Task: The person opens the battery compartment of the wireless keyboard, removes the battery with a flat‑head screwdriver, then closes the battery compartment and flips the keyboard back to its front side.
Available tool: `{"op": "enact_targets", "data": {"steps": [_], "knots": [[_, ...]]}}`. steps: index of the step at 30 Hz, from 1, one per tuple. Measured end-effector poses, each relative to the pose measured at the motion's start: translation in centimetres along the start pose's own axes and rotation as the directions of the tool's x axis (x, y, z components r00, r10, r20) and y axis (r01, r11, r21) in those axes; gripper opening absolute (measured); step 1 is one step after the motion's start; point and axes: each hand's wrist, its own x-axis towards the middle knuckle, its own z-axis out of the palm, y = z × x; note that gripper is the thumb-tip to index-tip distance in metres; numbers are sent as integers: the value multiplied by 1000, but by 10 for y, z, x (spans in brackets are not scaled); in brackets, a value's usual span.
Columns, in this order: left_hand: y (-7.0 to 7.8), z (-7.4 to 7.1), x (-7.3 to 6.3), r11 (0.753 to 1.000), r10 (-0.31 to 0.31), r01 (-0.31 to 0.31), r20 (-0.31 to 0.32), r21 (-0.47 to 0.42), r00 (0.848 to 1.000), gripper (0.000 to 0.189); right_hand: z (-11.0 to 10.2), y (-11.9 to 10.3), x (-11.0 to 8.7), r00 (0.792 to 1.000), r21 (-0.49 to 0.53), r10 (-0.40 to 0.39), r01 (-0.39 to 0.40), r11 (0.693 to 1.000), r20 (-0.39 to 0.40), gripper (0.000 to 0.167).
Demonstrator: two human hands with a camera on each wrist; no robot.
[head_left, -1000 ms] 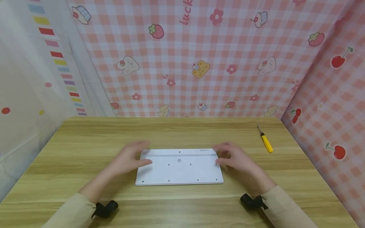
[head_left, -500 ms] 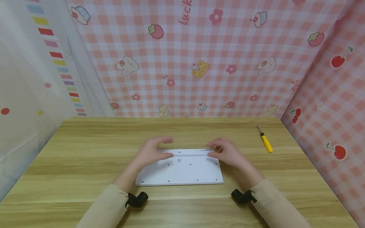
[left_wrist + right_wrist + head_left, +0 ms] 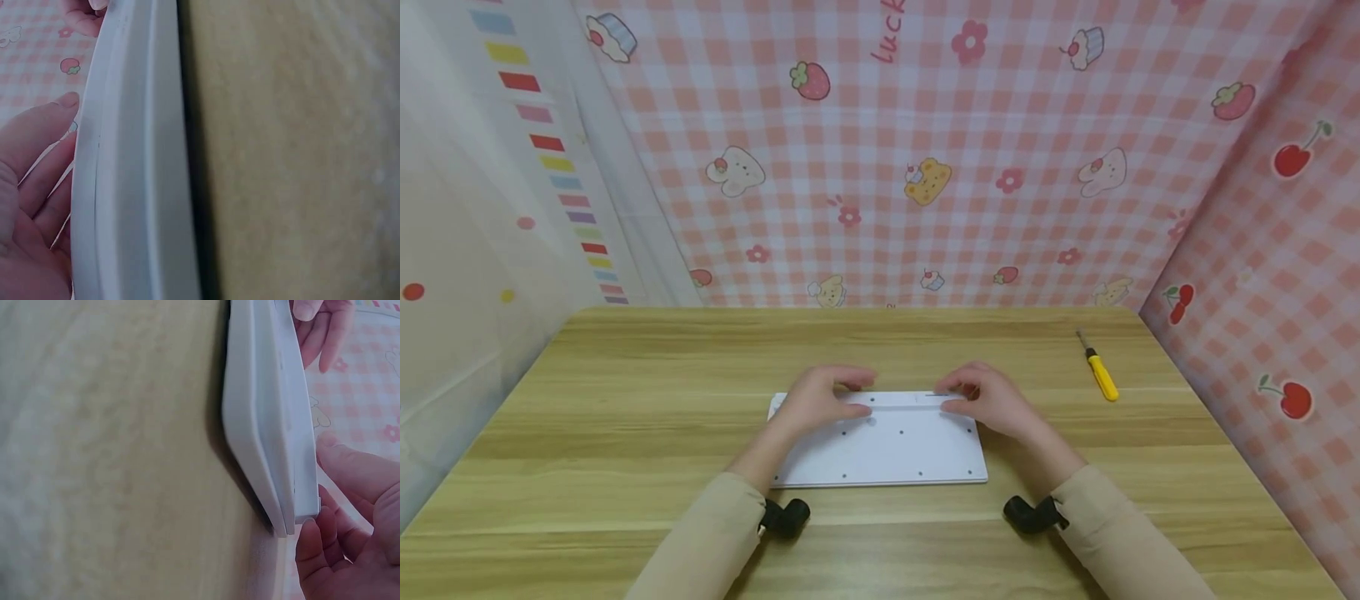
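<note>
A white keyboard point(image 3: 880, 450) lies face down on the wooden table, with several small dark screw holes across its underside and a raised ridge along the far side. My left hand point(image 3: 822, 402) is over its far left part, thumb above the ridge and fingers reaching past the far edge. At the far right corner, my right hand point(image 3: 992, 402) has its thumb over the ridge and its fingers bent beyond the edge. The right wrist view puts the right fingers point(image 3: 331, 540) right by the keyboard's corner. From the left wrist, the left thumb point(image 3: 47, 125) appears close beside the white edge.
A yellow-handled screwdriver point(image 3: 1101, 375) lies at the table's far right. Pink checked cloth point(image 3: 887, 208) hangs behind the wooden table point(image 3: 647, 367) and along the right side. A black wrist camera mount sticks out from each sleeve.
My left hand has moved right, from the keyboard's left end to over its far side. The right hand has shifted slightly left along the far edge. The keyboard lies nearly where it was.
</note>
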Motion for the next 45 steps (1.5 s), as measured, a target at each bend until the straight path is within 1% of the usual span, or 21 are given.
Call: {"op": "enact_targets", "data": {"steps": [3,9,11,16,23,27,32,37,45], "knots": [[-2,1,2,1000,-27,27,18,14,999,44,1,-1,1,1000,-2,18,-18,1000,1,17],[-6,2,4,996,-84,83,42,34,996,35,2,-2,2,1000,1,29,-29,1000,-5,13],[-6,2,5,995,-90,88,50,37,995,34,3,-1,3,999,0,39,-39,999,-10,12],[-8,1,5,996,-81,78,61,53,995,31,4,-1,7,997,4,73,-73,997,-13,10],[-7,0,5,995,-88,84,75,57,993,27,5,-2,10,995,-32,99,-98,995,12,10],[-7,1,6,995,-87,83,78,57,993,27,4,-4,11,993,-24,111,-111,994,29,10],[-9,1,6,994,-93,88,75,56,993,27,5,-8,12,990,-11,135,-135,991,31,8],[-8,1,7,994,-96,91,75,66,993,27,5,-8,12,993,-14,120,-120,993,14,6],[-7,0,6,995,-81,75,80,72,994,28,5,-2,9,1000,38,25,-25,999,-4,14]]}}
